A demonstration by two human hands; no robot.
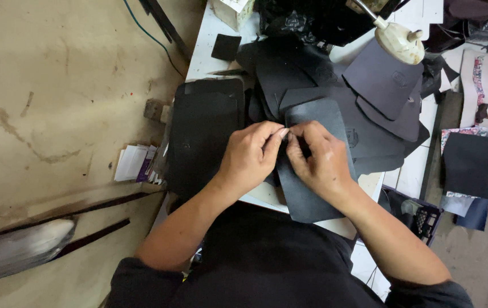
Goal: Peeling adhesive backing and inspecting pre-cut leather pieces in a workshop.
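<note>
Centrally, a dark grey rounded leather panel [312, 171] lies beneath both hands. Left hand [249, 157] and right hand [319, 157] curl knuckles-up, fingertips pinching its edge together; more dark leather pieces [381, 85] are piled just beyond them.

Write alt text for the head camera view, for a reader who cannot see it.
Both hands, left hand and right hand, pinch the edge of a dark grey cut sheet over a white table. More dark cut pieces are piled behind, beside a cream iron.
</note>
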